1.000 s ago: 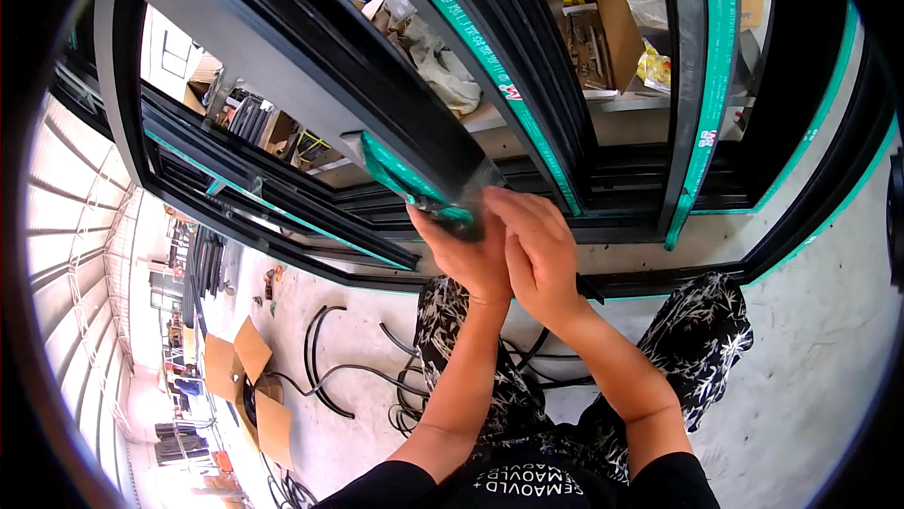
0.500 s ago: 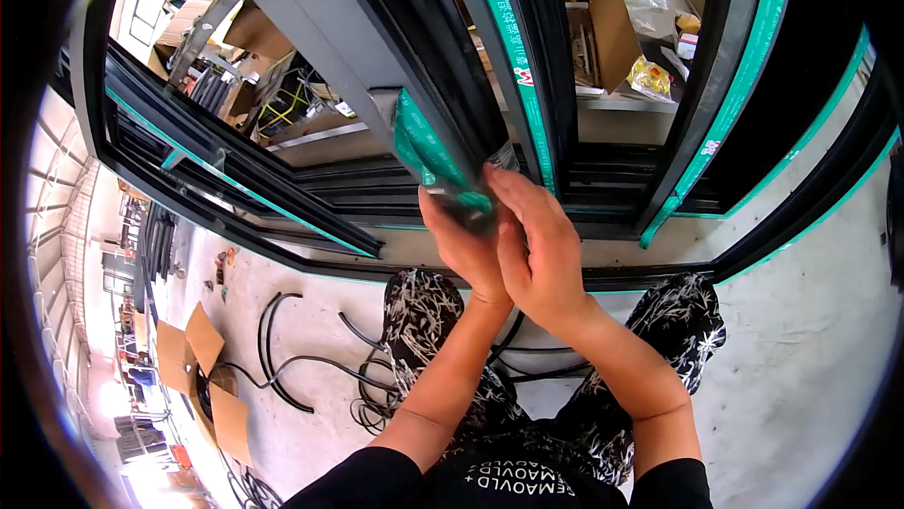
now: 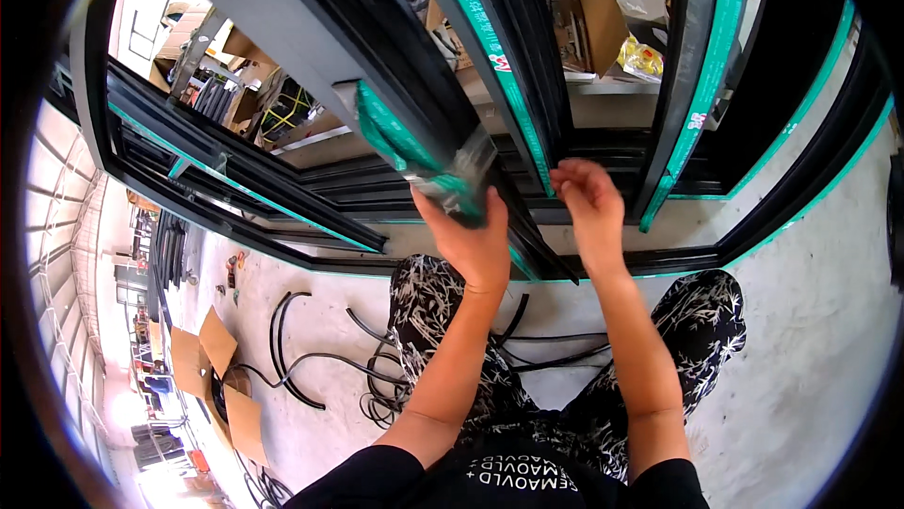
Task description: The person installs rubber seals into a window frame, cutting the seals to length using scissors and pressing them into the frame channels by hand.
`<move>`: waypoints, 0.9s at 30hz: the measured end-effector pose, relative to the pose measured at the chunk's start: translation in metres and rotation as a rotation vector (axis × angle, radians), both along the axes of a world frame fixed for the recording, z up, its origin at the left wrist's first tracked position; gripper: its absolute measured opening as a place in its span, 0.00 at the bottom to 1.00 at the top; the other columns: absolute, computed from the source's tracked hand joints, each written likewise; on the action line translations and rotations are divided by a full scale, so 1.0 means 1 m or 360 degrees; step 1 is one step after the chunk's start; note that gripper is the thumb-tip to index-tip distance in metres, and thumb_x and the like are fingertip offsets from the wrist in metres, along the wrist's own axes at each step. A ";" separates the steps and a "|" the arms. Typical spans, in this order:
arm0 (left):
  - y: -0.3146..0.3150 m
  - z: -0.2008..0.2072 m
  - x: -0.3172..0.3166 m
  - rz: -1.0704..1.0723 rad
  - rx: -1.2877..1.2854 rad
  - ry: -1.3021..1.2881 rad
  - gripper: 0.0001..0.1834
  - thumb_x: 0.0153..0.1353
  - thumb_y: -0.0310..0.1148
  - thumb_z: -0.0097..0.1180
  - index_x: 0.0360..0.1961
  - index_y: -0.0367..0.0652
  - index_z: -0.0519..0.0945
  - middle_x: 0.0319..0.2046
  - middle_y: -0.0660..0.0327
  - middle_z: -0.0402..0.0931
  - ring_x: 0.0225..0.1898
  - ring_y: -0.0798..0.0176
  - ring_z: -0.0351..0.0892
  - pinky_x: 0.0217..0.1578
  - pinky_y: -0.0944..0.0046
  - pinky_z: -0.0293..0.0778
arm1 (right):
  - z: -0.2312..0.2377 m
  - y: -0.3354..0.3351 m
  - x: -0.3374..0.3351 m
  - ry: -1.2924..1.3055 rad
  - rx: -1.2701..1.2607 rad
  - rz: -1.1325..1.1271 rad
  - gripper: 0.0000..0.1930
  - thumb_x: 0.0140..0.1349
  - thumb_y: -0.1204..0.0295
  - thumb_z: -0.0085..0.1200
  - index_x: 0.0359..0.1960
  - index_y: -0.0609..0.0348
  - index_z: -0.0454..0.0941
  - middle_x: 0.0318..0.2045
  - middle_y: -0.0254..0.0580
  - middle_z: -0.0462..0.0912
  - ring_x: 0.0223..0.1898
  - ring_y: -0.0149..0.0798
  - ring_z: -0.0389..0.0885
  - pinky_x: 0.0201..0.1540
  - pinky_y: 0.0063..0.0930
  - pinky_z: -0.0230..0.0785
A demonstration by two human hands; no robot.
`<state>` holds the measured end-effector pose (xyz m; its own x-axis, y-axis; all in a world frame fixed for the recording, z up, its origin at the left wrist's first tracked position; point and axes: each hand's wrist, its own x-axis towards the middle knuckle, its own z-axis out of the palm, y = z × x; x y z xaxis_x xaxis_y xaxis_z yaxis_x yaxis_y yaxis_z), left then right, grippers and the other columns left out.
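Note:
A long dark grey metal profile (image 3: 273,15) slants down from the upper left, its lower end in front of my knees. My left hand (image 3: 474,250) cups this end, with thumb and fingers on either side of it. Crumpled green film (image 3: 386,137) lies along the profile's face, partly peeled. Clear tape (image 3: 477,159) is wrapped around profile and film just above my left hand. My right hand (image 3: 593,208) is apart from the profile, to its right, its fingertips pinched together beside a green-taped upright bar (image 3: 508,85). Whether anything is between those fingertips cannot be made out.
Black frame bars (image 3: 330,198) with green strips surround the profile. Beyond them, an open cardboard box (image 3: 603,15) and yellow packaging (image 3: 642,59) sit on a bench. Black hoses (image 3: 377,372) and another cardboard box (image 3: 240,424) lie on the pale floor at left.
My right hand has let go of the profile's end and moved right. My left hand stays on it. The clear tape above the left hand shows more fully, and the whole view has shifted slightly.

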<state>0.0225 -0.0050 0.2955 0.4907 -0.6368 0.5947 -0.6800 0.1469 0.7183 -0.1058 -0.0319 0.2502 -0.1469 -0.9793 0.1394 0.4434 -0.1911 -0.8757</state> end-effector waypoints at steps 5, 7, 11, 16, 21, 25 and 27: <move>-0.004 -0.015 0.003 -0.0046 -0.0045 0.0170 0.52 0.53 0.33 0.72 0.73 0.31 0.52 0.65 0.39 0.63 0.65 0.45 0.66 0.64 0.55 0.64 | -0.050 0.030 0.045 0.0286 0.0120 0.0015 0.12 0.61 0.82 0.57 0.46 0.64 0.79 0.38 0.44 0.84 0.39 0.37 0.85 0.42 0.29 0.77; -0.005 -0.024 0.007 -0.0104 -0.0117 0.0299 0.52 0.53 0.33 0.72 0.72 0.31 0.52 0.68 0.39 0.59 0.67 0.44 0.63 0.64 0.54 0.63 | -0.044 0.030 0.046 0.0560 -0.0002 -0.0153 0.11 0.59 0.80 0.61 0.44 0.64 0.80 0.38 0.48 0.84 0.39 0.44 0.85 0.41 0.32 0.77; 0.004 -0.043 0.008 -0.0009 0.0084 0.0241 0.50 0.53 0.35 0.72 0.70 0.28 0.55 0.63 0.41 0.61 0.63 0.44 0.65 0.60 0.51 0.66 | -0.040 0.031 0.045 0.0633 0.0031 -0.0127 0.12 0.54 0.77 0.65 0.41 0.62 0.82 0.37 0.48 0.83 0.37 0.49 0.83 0.39 0.37 0.76; 0.000 -0.042 0.010 0.0165 0.0133 -0.0052 0.48 0.53 0.39 0.71 0.66 0.24 0.58 0.59 0.39 0.65 0.60 0.42 0.67 0.59 0.51 0.66 | -0.036 0.029 0.045 0.0675 0.0012 -0.0218 0.12 0.50 0.77 0.67 0.38 0.61 0.82 0.34 0.45 0.83 0.35 0.50 0.81 0.38 0.39 0.73; -0.003 -0.012 0.000 -0.0012 -0.0059 0.0321 0.46 0.54 0.41 0.70 0.66 0.25 0.59 0.58 0.40 0.67 0.58 0.42 0.69 0.61 0.52 0.64 | -0.035 0.030 0.049 0.0752 0.0010 -0.0271 0.12 0.50 0.76 0.68 0.37 0.61 0.82 0.33 0.45 0.84 0.35 0.49 0.81 0.38 0.39 0.73; -0.012 -0.003 0.001 0.0115 -0.0044 0.0089 0.45 0.54 0.39 0.70 0.65 0.28 0.60 0.56 0.41 0.70 0.55 0.46 0.71 0.59 0.54 0.66 | -0.034 0.029 0.049 0.0675 0.0031 -0.0254 0.12 0.50 0.76 0.68 0.37 0.60 0.83 0.34 0.45 0.84 0.35 0.49 0.81 0.39 0.39 0.73; -0.011 -0.003 0.004 0.0046 -0.0071 0.0097 0.43 0.54 0.39 0.70 0.63 0.28 0.61 0.52 0.43 0.72 0.52 0.48 0.73 0.56 0.55 0.68 | -0.038 0.028 0.050 0.0685 -0.0016 -0.0278 0.12 0.50 0.76 0.68 0.37 0.60 0.83 0.34 0.45 0.84 0.35 0.49 0.81 0.40 0.39 0.73</move>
<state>0.0265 -0.0159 0.2930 0.5447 -0.5955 0.5905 -0.6395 0.1606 0.7519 -0.0559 -0.0041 0.2123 -0.2360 -0.9434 0.2331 0.0005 -0.2400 -0.9708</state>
